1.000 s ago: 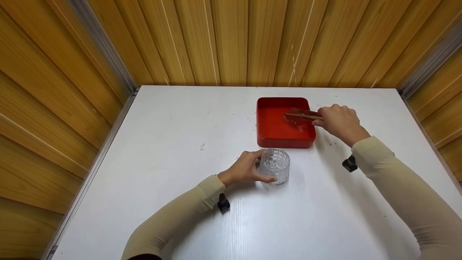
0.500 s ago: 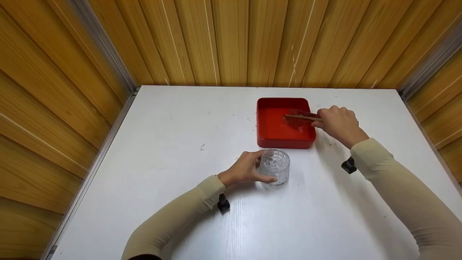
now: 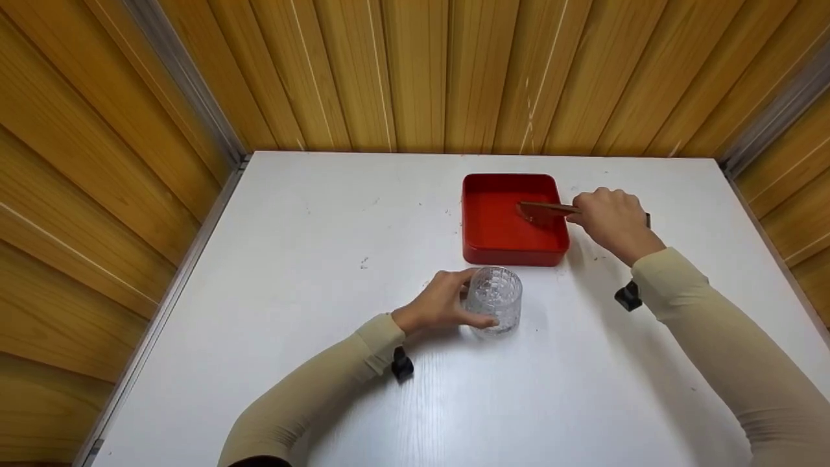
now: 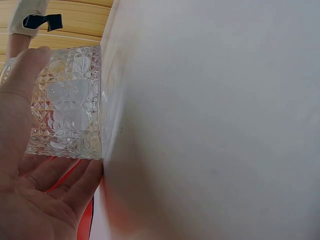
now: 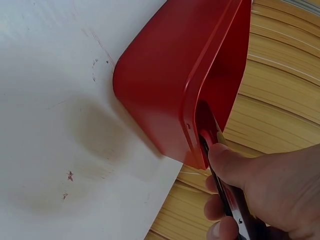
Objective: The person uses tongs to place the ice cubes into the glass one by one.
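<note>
A clear cut-glass tumbler [image 3: 494,299] stands upright on the white table. My left hand [image 3: 444,301] holds it from the left, with the thumb [image 4: 27,70] on the near side and fingers round the far side. My right hand [image 3: 613,217] grips what looks like shiny metal tongs [image 3: 550,208], thumb on one side and fingers on the other. The tips of the tongs reach over the right wall into a red square box [image 3: 513,257]. Red reflections cover the metal, and I cannot tell whether anything lies between the tips.
The box stands just behind the tumbler. Small dark marks [image 3: 364,263] dot the white table [image 3: 311,227]. Wood-patterned panels [image 3: 415,78] close off the back and sides, with metal posts [image 3: 188,78] at the corners.
The two arms of the tongs have come closer together and the tips have shifted slightly right inside the box. My left hand and the tumbler have stayed put.
</note>
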A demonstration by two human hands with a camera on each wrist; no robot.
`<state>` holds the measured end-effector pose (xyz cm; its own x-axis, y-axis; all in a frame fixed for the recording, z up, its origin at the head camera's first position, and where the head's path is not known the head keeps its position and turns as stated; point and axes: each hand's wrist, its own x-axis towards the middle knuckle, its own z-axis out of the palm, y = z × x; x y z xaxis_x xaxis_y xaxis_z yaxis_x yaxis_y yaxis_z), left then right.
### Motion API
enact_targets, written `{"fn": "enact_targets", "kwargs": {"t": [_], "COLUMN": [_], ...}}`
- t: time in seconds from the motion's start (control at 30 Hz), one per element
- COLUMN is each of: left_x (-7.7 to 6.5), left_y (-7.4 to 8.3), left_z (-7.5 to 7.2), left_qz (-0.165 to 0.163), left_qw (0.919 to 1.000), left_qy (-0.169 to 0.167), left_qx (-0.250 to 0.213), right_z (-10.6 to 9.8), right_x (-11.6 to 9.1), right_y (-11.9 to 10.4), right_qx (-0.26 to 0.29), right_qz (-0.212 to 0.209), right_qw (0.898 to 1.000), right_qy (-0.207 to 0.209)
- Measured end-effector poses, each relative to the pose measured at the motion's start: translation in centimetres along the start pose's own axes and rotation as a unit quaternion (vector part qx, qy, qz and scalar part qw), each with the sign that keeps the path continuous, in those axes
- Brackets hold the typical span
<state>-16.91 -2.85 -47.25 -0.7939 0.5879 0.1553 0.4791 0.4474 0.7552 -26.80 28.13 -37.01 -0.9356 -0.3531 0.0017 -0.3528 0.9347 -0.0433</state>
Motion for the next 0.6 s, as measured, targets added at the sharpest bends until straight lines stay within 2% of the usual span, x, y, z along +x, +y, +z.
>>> {"fn": "enact_targets", "kwargs": {"t": [0.17, 0.33, 0.6], "left_x": [0.00, -0.10, 0.03], "left_y": [0.04, 0.11, -0.06], "left_z": [-0.02, -0.02, 0.15], "left_qz": [0.009, 0.008, 0.004], "left_qw": [1.0000, 1.0000, 0.9999], "left_qy": [0.000, -0.003, -0.007], "left_qx": [0.001, 0.002, -0.008], "right_z": [0.09, 0.05, -0.32], "right_x": [-0.07, -0.08, -0.27], "right_y": [0.11, 0.21, 0.59], "right_qx": [0.001, 0.013, 0.038], "right_qz": [-0.004, 0.004, 0.009], "right_qw": [1.000, 1.000, 0.999], "right_qy": [0.011, 0.000, 0.014]}}
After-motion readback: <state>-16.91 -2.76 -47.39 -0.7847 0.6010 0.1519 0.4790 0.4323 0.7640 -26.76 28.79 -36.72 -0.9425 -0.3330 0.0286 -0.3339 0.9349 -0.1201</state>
